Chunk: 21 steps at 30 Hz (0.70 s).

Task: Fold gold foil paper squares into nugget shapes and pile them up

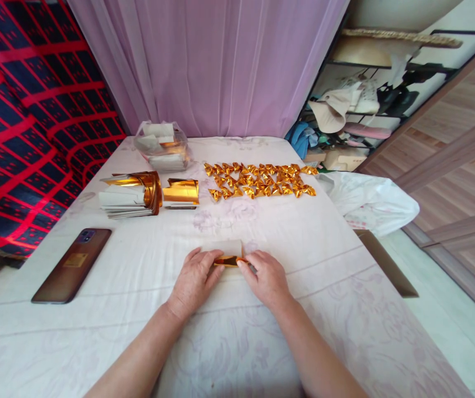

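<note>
- White floral cloth-covered table (304,309) before a lilac curtain (208,61).
- Rows of small folded gold foil pieces (262,180) lie at the far side.
- Left hand (194,281) and right hand (267,279), fingertips pinching, both hold a gold-and-white foil paper sheet (228,254) flat on the table's middle.

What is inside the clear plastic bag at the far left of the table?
The clear plastic bag holds a stack of white-backed paper sheets with some gold foil showing at the right. The bag's creases blur the lower sheets, so their number cannot be told.

A dark phone (72,265) lies near the surface's (345,309) left edge; a white plastic bag (370,204) sits at its right edge, pink curtain (208,61) behind.
</note>
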{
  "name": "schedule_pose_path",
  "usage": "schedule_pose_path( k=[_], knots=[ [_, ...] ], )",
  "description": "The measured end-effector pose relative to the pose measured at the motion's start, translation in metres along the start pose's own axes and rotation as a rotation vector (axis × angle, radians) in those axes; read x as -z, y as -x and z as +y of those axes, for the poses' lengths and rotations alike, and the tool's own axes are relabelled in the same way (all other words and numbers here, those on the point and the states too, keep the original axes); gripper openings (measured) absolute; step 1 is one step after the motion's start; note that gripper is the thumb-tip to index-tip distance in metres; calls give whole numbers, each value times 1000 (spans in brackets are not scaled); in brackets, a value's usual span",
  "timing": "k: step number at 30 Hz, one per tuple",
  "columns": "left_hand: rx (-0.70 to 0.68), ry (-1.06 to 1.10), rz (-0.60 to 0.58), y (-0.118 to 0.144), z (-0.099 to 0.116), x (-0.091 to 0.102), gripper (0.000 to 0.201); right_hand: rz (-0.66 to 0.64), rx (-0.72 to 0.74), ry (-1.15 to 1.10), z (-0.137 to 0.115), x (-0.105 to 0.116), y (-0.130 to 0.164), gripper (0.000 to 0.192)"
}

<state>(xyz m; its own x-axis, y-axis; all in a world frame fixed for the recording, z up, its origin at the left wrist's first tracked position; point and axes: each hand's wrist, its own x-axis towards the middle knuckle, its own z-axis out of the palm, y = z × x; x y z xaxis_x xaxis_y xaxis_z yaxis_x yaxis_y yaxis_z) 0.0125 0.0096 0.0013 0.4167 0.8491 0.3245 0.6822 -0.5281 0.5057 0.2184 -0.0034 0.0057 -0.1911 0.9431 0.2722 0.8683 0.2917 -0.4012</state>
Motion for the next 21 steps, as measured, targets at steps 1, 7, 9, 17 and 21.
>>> schedule_pose_path(
  k=[1, 7, 9, 17, 21],
  knots=[
    [5, 5, 8, 0, 0, 0, 23, -6, -9, 2, 0, 0, 0, 24],
    [65, 37, 64, -4, 0, 2, 19, 15, -55, -2, -1, -2, -1, 27],
    [65, 34, 73, -4, 0, 2, 19, 28, -53, 2, -1, -2, -1, 29],
    [24, -5, 52, -1, 2, 2, 24, 65, -86, 49, -4, -3, -1, 28],
    [0, -13, 32, -2, 4, 4, 25, 73, -86, 68, -6, -2, -2, 27]
  ],
)
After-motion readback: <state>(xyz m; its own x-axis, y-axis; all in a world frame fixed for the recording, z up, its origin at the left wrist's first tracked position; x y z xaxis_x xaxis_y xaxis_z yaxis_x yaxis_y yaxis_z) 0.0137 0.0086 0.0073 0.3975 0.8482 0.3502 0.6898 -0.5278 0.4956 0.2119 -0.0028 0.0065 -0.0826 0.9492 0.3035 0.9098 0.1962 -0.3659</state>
